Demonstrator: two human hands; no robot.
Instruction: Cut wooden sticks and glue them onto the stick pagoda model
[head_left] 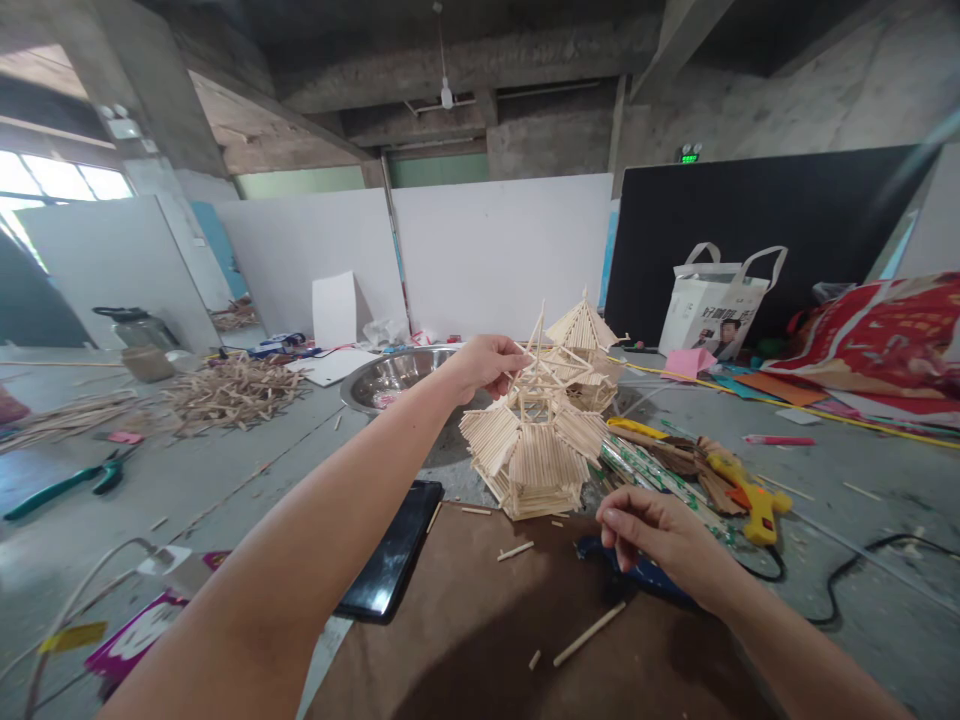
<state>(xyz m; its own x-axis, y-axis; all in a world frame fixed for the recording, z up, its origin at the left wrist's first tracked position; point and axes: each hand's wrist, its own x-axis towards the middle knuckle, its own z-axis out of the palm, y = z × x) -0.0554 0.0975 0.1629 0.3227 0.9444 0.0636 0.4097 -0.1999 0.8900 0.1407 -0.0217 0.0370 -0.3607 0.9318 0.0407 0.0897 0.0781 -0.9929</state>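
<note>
A small pavilion-like model of thin wooden sticks (pixel 536 455) stands at the centre, its roof sloping in panels around an open frame on top. My left hand (pixel 489 368) reaches to this upper frame, fingertips pinched together by its sticks; what they hold is hidden. A second stick model with a pointed roof (pixel 583 328) is just behind. My right hand (pixel 649 530) hovers at the front right with thumb and fingers curled together, and anything inside is too small to name. Under it lies a blue-handled tool (pixel 656 580), partly covered.
Short stick pieces (pixel 589 634) lie on the brown board (pixel 450 640). A black phone (pixel 394 550) is left of them. A steel basin (pixel 360 390), a stick pile (pixel 232 392) and green-handled pliers (pixel 64 488) are farther left. A yellow glue gun (pixel 757 505) with its cord lies right.
</note>
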